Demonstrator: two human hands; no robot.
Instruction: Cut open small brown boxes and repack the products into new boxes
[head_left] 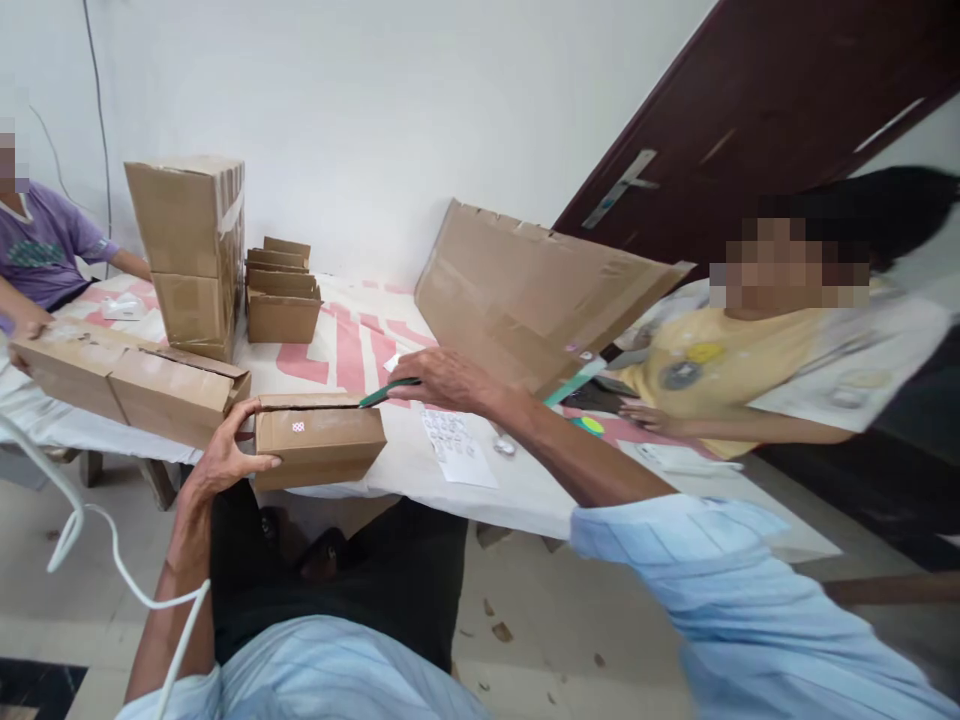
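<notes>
Head view — box [319, 437] between fingers [255, 463]

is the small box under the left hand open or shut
Shut. The small box shows its top flaps lying flat and closed; the left hand grips its end while the right hand holds a green tool at its top seam.

The box [319, 438], the long carton [127, 380], the stacked cartons [191, 250] and the flat sheet [525, 290] are matt brown corrugated cardboard, the table cover [360, 345] is thin white printed plastic or cloth, the sticker sheet [454, 445] is white paper, the door [750, 110] is dark glossy wood.
</notes>
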